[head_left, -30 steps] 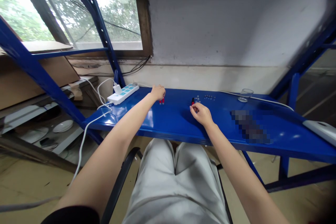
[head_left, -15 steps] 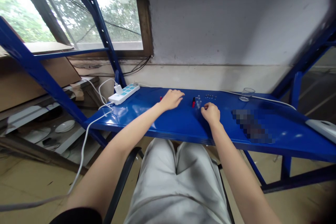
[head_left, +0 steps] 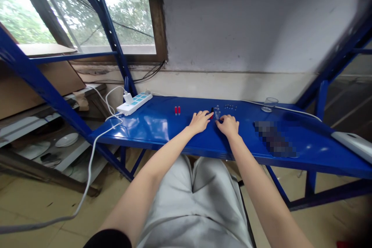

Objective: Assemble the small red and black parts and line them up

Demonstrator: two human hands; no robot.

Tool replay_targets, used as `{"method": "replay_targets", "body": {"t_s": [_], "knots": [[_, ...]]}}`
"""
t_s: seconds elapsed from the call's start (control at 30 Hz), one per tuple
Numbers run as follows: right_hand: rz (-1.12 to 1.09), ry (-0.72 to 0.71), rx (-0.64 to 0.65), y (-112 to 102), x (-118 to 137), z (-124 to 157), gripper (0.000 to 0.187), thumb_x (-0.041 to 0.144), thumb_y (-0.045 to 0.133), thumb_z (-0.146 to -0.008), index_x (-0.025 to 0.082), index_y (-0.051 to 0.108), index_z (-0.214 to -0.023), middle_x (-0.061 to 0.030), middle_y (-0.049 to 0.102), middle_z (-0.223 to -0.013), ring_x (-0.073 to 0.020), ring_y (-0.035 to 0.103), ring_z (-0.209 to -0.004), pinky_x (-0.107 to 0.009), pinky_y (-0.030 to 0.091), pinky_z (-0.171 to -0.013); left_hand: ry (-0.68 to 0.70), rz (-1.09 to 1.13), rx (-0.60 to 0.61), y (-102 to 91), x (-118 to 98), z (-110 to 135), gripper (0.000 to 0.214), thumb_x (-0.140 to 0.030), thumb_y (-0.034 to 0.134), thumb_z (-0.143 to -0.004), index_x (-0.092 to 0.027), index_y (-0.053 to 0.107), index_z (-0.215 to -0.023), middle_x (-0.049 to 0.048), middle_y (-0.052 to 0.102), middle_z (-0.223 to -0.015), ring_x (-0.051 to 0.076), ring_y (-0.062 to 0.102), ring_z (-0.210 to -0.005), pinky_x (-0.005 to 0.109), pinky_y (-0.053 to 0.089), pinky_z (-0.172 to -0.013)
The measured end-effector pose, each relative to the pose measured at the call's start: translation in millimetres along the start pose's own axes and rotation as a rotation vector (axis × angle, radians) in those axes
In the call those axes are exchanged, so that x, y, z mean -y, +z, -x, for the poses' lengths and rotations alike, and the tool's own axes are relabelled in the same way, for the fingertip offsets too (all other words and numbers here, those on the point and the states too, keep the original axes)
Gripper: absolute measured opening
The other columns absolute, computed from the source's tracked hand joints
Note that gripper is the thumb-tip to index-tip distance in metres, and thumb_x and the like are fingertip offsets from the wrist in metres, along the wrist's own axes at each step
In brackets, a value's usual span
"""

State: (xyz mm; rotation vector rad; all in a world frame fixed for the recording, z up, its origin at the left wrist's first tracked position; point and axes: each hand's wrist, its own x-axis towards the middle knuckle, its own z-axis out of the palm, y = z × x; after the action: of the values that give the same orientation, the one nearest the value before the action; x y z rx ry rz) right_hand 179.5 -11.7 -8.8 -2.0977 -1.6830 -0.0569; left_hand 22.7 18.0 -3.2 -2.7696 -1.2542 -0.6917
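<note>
The left grip (head_left: pixel 200 121) and right grip (head_left: pixel 228 126) rest close together on the blue bench (head_left: pixel 162 130), both partly curled. Between and just ahead of them stand a small black-and-red piece (head_left: pixel 212 112) and a clear piece (head_left: pixel 217 112), the left fingertips (head_left: pixel 208 113) touching or nearly touching the former. I cannot tell whether either grip has hold of anything. Two red pieces (head_left: pixel 177 110) and a row of small studs (head_left: pixel 230 107) stand apart, seemingly grouped by kind within easy reach.
</note>
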Motion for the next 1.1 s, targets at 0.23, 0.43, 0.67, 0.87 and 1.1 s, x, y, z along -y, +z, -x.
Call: {"method": "replay_targets", "body": {"t_s": [0.23,0.43,0.67,0.87,1.1], "knots": [[0.005,0.009,0.003,2,2,-1,0.028,0.038,0.048,-0.079,0.018,0.062,-0.093,-0.0109,0.057,-0.107,-0.0275,0.045,-0.104,-0.042,0.034,-0.083,-0.059,0.054,-0.120,-1.7,-1,-8,0.019,-0.019,0.051,-0.083,-0.023,0.061,-0.098,0.0027,0.060,-0.105,0.019,0.052,-0.098,0.035,0.037,-0.085],[-0.003,0.017,0.002,3,4,-3,0.027,0.037,0.048,-0.079,0.018,0.062,-0.091,-0.0108,0.057,-0.107,-0.0270,0.045,-0.104,-0.041,0.034,-0.083,-0.136,0.124,-0.153,3.0,1,-12,0.008,-0.020,0.055,-0.081,-0.020,0.062,-0.085,0.0025,0.063,-0.095,0.019,0.054,-0.093,0.034,0.039,-0.083],[-0.017,0.029,0.009,5,4,-6,0.026,0.037,0.048,-0.079,0.018,0.062,-0.090,-0.0110,0.056,-0.106,-0.0267,0.044,-0.104,-0.042,0.034,-0.083,-0.158,0.278,-0.251,-1.1,4,-3,0.007,-0.017,0.055,-0.080,-0.018,0.061,-0.075,0.0025,0.063,-0.087,0.017,0.055,-0.086,0.032,0.042,-0.082],[-0.038,0.039,-0.006,5,4,-6,0.025,0.036,0.049,-0.078,0.018,0.063,-0.088,-0.0108,0.057,-0.105,-0.0264,0.045,-0.103,-0.042,0.034,-0.083,-0.167,0.468,-0.398,-1.2,6,7,0.005,-0.014,0.055,-0.079,-0.017,0.057,-0.075,0.0022,0.059,-0.080,0.014,0.055,-0.077,0.028,0.044,-0.075],[-0.055,0.055,-0.004,7,4,-8,0.023,0.035,0.051,-0.077,0.018,0.064,-0.086,-0.0090,0.058,-0.103,-0.0256,0.046,-0.102,-0.042,0.034,-0.083,-0.163,0.511,-0.451,0.1,8,11,0.006,-0.013,0.052,-0.079,-0.016,0.053,-0.075,0.0025,0.056,-0.081,0.013,0.053,-0.076,0.027,0.043,-0.075]]}}
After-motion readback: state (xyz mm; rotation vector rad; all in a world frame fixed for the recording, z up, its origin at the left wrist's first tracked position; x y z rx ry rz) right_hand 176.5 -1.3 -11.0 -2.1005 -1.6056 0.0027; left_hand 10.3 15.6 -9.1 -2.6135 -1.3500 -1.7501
